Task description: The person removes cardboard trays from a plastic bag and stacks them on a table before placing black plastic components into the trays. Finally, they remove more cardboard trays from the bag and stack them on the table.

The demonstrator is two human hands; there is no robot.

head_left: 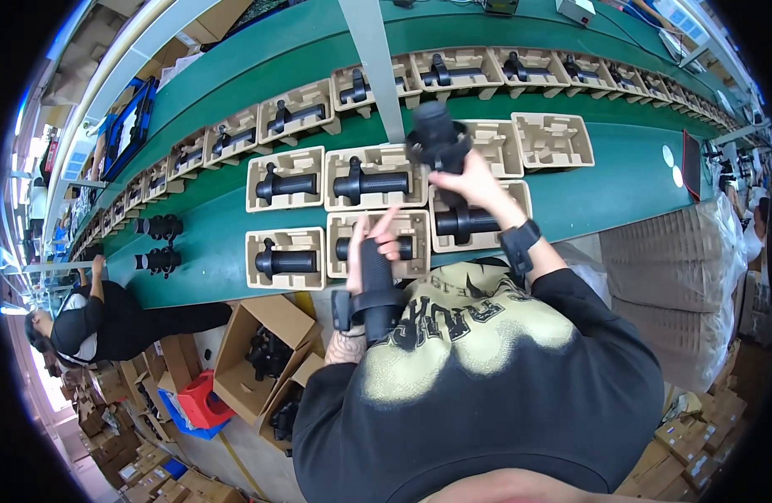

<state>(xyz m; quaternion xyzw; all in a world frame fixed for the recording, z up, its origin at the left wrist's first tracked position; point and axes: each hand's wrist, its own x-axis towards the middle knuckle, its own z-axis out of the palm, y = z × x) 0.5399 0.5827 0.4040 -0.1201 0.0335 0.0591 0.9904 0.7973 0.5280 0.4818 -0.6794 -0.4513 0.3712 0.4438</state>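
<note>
Left, on green bench [206, 267]: two ringed black devices [159, 260]. Then beige trays [298, 283], several bearing black cylindrical units [290, 261]. Centre, near: left hand [359, 250], fingers curled around ribbed black cylinder [376, 272], held at trays' edge. Just right, farther: right hand [472, 179], thumb pressed against collared black device [436, 138], raised above trays; remaining fingers hidden. Near right: plastic-wrapped stack [667, 285].

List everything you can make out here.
Held cylinders: two, black, in hands
Near trays: seven, tan, nearest
Far trays: many, tan, far row
Trayed cylinders: many, black, in trays
Loose parts: two, black, bench left
Bench: one, green, ahead
Post: one, grey, top centre
Cardboard boxes: many, brown, floor
Red bin: one, red, lower left
Wrapped stack: one, tan, right
Coworker: one, black clothing, left
Wristbands: two, black, on wrists
Left hand: one, bare, centre
Right hand: one, bare, upper centre
</note>
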